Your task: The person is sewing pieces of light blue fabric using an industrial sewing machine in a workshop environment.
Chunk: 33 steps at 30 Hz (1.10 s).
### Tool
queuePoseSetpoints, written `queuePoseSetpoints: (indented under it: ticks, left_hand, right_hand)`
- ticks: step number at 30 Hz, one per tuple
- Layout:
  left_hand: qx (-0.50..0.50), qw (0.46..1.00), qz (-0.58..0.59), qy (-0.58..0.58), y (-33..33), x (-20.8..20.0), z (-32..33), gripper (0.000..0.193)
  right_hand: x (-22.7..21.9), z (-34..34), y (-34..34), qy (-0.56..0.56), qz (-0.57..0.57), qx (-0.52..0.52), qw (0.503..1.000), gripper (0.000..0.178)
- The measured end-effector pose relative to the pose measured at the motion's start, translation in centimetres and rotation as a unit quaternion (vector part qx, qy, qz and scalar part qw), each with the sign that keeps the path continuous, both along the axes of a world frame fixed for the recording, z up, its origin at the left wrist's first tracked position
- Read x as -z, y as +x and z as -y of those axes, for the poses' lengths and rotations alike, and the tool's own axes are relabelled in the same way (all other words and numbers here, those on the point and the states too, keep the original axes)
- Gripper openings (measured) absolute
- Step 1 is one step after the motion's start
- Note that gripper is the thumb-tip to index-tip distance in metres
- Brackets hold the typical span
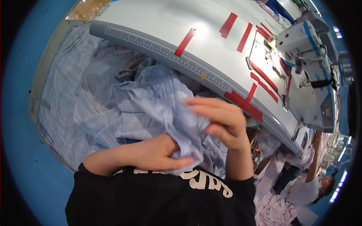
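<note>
A light blue piece of cloth (181, 128) is bunched up in front of my body, partly smeared by motion. My left hand (162, 152) is closed on its near end; the thumb lies along the front and the fingers are hidden in the folds. To the right of the cloth is my right hand (226, 120), blurred, its fingers stretched out and its thumb apart. The fingertips reach the cloth's edge, but whether they touch it I cannot tell. Beneath both hands lies a heap of light blue and greyish garment pieces (102, 101).
The pale rim of a bin (37, 81) surrounds the heap at left. Beyond my hands runs a white worktable (151, 19) with a ruler edge (151, 45) and red tape strips. A sewing machine (301, 41) stands at right. Another person (305, 188) is at lower right, near more cloth (275, 211).
</note>
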State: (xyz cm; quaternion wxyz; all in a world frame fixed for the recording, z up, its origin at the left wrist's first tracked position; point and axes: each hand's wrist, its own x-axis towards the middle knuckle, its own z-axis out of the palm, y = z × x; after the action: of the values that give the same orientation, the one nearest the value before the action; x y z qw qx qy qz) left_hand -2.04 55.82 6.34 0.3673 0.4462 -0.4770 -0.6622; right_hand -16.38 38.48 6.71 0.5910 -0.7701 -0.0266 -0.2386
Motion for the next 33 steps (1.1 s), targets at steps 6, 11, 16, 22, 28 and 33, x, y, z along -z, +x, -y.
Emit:
queuePoseSetpoints:
  ticks: [6,11,16,22,28,33]
  left_hand:
    - [0.234,0.960,0.135,-0.071,3.2,-6.1,-1.3,0.052]
    - [0.267,0.956,0.062,0.100,4.0,-6.4,-2.0,0.035]
    - [-0.094,0.980,-0.008,0.174,3.3,3.0,-3.4,0.048]
    - [-0.343,0.875,-0.301,0.160,5.9,8.7,0.7,0.042]
    - [-0.486,0.811,-0.295,0.137,14.4,13.0,-1.4,0.027]
    - [-0.578,0.752,-0.311,-0.057,16.0,4.8,3.7,0.032]
  right_hand:
    - [-2.3,0.5,2.7,0.005,-0.147,-0.308,0.940,0.035]
    - [-3.7,0.5,0.7,-0.055,-0.017,-0.247,0.967,0.011]
    - [-4.0,-1.0,-1.4,-0.076,0.023,-0.186,0.979,0.020]
    - [-3.2,-6.1,-2.6,-0.048,0.033,-0.257,0.965,0.007]
    - [-3.0,-4.6,-5.8,0.027,0.103,-0.311,0.944,0.011]
    - [-2.2,-0.9,-11.8,-0.026,0.002,-0.079,0.997,0.019]
